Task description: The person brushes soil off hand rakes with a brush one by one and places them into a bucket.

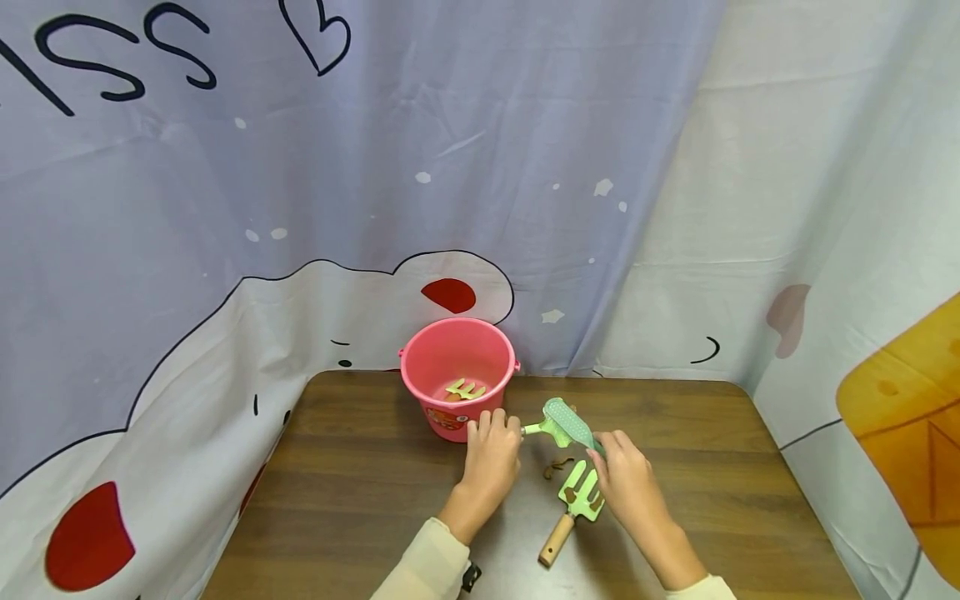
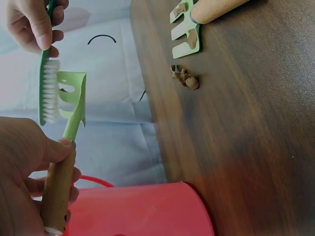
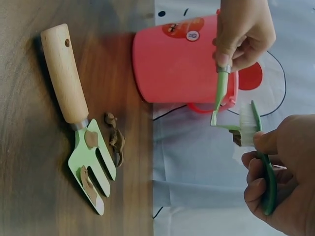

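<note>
My left hand [image 1: 491,458] grips the wooden handle of a small green hand rake [image 2: 75,101], its bent tines turned toward the right hand. Between the fingers and thumb of my right hand [image 1: 630,483] is a green brush [image 3: 257,118] with white bristles. The bristles meet the rake's tines, where a brown clump [image 3: 236,137] clings. Below the hands, a green garden fork [image 1: 581,496] with a wooden handle lies on the table, brown lumps stuck to its tines. Beside it are loose brown bits [image 3: 116,140] on the wood.
At the back of the wooden table [image 1: 360,483] stands a pink bucket [image 1: 457,354], just beyond the left hand. Inside it lies another green pronged tool [image 1: 467,390]. A printed curtain [image 1: 480,167] hangs behind the table's far edge.
</note>
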### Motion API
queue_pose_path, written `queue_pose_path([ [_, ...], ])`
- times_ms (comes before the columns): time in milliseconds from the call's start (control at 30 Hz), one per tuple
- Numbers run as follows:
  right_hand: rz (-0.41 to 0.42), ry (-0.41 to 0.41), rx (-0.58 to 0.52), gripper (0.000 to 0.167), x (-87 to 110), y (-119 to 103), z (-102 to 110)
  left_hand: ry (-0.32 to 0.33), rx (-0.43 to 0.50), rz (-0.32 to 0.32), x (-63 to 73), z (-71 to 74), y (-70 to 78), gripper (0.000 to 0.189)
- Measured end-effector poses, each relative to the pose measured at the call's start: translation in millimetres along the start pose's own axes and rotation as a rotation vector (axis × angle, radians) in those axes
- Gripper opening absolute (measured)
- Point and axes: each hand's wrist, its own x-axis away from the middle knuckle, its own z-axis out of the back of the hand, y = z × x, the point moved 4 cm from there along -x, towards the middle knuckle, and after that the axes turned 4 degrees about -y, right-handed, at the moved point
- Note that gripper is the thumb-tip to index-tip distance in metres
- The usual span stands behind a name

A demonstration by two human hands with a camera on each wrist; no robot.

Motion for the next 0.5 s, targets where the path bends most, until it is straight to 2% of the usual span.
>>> queue_pose_path([
  [300,-0.05,0.007,-0.055,0.019,-0.2,14.8,-1.8,-0.001,0.016,-0.01,0.7,2.0,-0.8,0.026],
  [500,-0.039,0.066,-0.091,0.019,1.9,22.1,-5.8,0.0,0.022,-0.009,1.8,0.6,-0.5,0.024],
])
